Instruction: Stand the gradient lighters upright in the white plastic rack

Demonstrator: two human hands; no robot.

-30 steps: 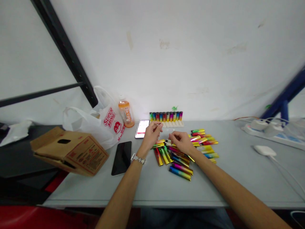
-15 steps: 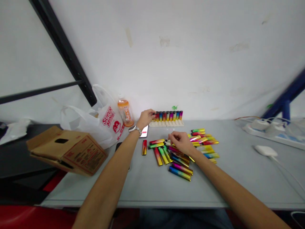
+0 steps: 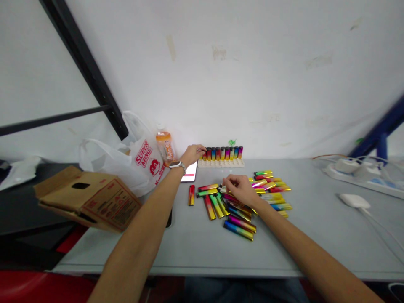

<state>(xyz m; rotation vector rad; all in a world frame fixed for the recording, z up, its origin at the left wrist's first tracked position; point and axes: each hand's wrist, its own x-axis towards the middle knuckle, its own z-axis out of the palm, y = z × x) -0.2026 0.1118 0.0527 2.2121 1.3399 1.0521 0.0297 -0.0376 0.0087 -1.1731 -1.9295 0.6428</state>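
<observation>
- The left hand (image 3: 191,155) reaches to the far side, its fingertips together at the left end of the row of upright lighters (image 3: 222,154); I cannot tell whether they clamp one.
- The right hand (image 3: 241,188) rests curled over the far part of the loose lighters (image 3: 239,211), thumb and fingers bent close; whether it grips anything I cannot tell. The two hands are apart.
- The upright lighters stand in a white rack (image 3: 235,163), beyond the right hand and just right of the left hand's fingertips.
- The loose lighters lie left, right and near of the right hand, nearer than the left hand.
- One red-and-gold lighter (image 3: 191,195) lies by itself left of them, on the near side of the left hand.
- A phone with a lit screen (image 3: 191,173) lies just below the left wrist, partly hidden.
- Farther left stand an orange bottle (image 3: 166,147), a plastic bag (image 3: 143,162) and a cardboard box (image 3: 110,204).
- Far right on the table (image 3: 195,248) lie a white charger (image 3: 355,200) and a power strip (image 3: 375,183).
</observation>
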